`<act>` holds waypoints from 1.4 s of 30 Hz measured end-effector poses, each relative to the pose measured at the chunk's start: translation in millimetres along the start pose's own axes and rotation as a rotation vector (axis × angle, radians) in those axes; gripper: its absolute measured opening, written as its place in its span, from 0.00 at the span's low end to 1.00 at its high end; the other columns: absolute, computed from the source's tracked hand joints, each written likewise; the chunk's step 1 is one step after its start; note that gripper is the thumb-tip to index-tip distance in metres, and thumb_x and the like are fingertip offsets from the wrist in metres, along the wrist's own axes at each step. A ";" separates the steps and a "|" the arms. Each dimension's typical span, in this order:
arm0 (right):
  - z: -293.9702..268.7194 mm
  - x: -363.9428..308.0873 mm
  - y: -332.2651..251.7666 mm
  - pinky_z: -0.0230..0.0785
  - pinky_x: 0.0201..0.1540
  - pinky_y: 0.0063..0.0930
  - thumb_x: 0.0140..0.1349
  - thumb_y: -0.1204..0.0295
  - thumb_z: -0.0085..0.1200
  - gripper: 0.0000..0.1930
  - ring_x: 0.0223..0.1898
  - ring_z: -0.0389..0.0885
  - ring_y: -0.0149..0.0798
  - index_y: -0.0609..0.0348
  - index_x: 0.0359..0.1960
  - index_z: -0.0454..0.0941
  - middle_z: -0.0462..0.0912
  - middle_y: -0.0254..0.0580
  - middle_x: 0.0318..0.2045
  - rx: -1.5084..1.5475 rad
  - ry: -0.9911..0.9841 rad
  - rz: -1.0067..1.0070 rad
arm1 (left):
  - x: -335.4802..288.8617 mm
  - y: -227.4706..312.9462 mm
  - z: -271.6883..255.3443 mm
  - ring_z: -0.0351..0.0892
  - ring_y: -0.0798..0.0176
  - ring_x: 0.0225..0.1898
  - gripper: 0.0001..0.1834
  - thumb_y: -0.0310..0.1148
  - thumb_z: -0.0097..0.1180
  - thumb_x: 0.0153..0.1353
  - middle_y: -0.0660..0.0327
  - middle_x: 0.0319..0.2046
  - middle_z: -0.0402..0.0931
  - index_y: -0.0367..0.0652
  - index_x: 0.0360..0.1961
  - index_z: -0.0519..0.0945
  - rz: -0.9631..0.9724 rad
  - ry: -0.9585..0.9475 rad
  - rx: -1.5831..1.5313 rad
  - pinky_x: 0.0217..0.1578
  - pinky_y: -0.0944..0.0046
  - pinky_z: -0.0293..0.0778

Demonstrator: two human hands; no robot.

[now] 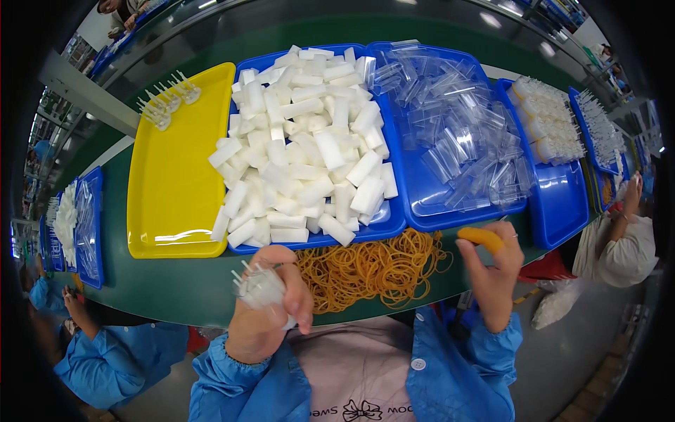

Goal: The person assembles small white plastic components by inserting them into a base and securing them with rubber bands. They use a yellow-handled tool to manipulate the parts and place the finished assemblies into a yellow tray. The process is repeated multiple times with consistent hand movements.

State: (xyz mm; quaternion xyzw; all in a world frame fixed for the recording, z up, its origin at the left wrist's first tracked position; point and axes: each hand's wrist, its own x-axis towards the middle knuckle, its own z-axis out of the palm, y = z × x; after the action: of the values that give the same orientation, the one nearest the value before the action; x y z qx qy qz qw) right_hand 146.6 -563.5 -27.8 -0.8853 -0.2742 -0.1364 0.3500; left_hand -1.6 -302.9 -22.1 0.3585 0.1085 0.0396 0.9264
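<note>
- Left hand (254,327): fingers and thumb curled around a clear piece with white prongs (264,291), prongs up and slightly tilted. Grasping it, no doubt.
- That piece is over the near bench edge, just left of the rubber band pile (373,273), in front of the white foam blocks (302,151).
- Right hand (499,274): raised right of the bands, orange finger cot (482,239) on one finger, thumb near that fingertip. From here I can't tell if it's pinching anything.
- Foam blocks heaped in a blue tray, some over its rim.
- Yellow tray (176,183) to its left, a few white-pronged pieces (169,100) at the far end.
- Clear plastic sleeves (457,133) in the blue tray to its right; white-pronged bundles (547,119) beyond.
- Co-workers both sides.
</note>
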 end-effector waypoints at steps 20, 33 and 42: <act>4.2 -8.9 -24.8 0.61 0.33 0.22 0.49 0.81 0.54 0.03 0.28 0.69 0.31 0.63 0.26 0.74 0.70 0.37 0.26 0.620 -0.022 0.251 | -3.1 -15.8 9.7 0.71 0.66 0.24 0.29 0.25 0.66 0.44 0.62 0.24 0.70 0.40 0.49 0.68 0.036 0.043 0.169 0.22 0.69 0.69; 9.6 -12.7 -75.9 0.62 0.38 0.33 0.46 0.74 0.63 0.09 0.33 0.74 0.40 0.56 0.31 0.79 0.75 0.36 0.30 0.559 -0.164 -0.144 | 4.6 -30.8 45.6 0.76 0.58 0.20 0.17 0.25 0.68 0.38 0.60 0.22 0.78 0.40 0.34 0.79 0.875 -0.085 1.276 0.22 0.66 0.71; 7.6 -18.6 -80.2 0.62 0.39 0.32 0.49 0.73 0.62 0.07 0.33 0.74 0.40 0.57 0.31 0.79 0.75 0.37 0.30 0.528 -0.187 -0.158 | -8.9 -21.3 52.8 0.77 0.64 0.25 0.39 0.18 0.65 0.41 0.58 0.28 0.79 0.37 0.55 0.59 0.984 -0.197 1.538 0.25 0.69 0.71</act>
State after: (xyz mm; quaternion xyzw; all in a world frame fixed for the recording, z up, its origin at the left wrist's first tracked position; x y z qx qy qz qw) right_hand 85.2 -517.0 2.5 -0.7482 -0.3994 -0.0049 0.5298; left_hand 1.8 -354.7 3.1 0.8836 -0.1395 0.3157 0.3166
